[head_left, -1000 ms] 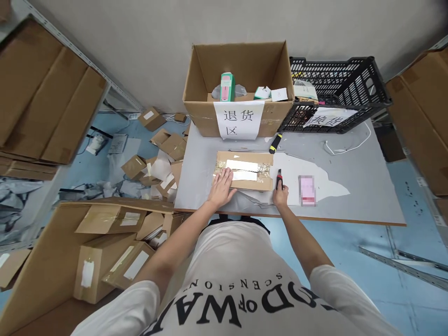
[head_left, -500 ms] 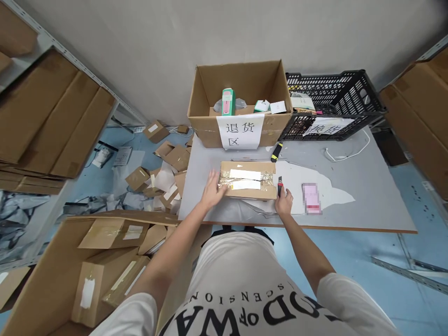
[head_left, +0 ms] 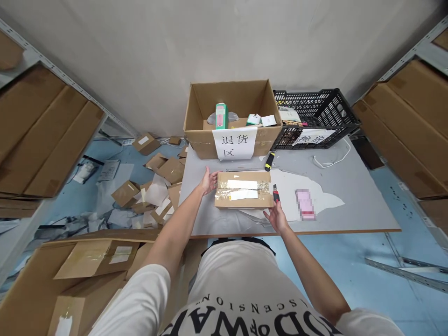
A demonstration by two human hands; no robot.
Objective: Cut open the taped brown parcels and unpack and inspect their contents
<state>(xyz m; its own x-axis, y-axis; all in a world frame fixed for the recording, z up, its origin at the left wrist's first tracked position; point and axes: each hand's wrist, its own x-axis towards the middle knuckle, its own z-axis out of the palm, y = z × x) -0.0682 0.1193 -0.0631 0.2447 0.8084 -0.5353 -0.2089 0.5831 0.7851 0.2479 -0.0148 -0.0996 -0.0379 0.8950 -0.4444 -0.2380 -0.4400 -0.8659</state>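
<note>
A long brown cardboard box (head_left: 243,201), closed with clear tape and bearing two white label strips, lies flat on the grey table. My left hand (head_left: 209,182) is at its upper left corner, open, fingers stretched toward the box's end. Near the lower right corner is my right hand (head_left: 276,217), also open, thumb and fingers apart. A red and black utility knife (head_left: 276,193) lies just beyond my right fingertips, beside the box's right end. Whether the fingertips touch the knife or the box, I cannot tell.
Behind the box stand an open carton (head_left: 199,145) holding small packages and a black plastic crate (head_left: 345,128). A black and yellow cutter (head_left: 269,161) and a blurred pink item (head_left: 305,204) lie on the table (head_left: 364,205). Left, a large carton (head_left: 21,280) holds boxes.
My right hand has drawn back from the utility knife and its fingers have spread. My left hand has slid up along the box's left end. The view has shifted slightly.
</note>
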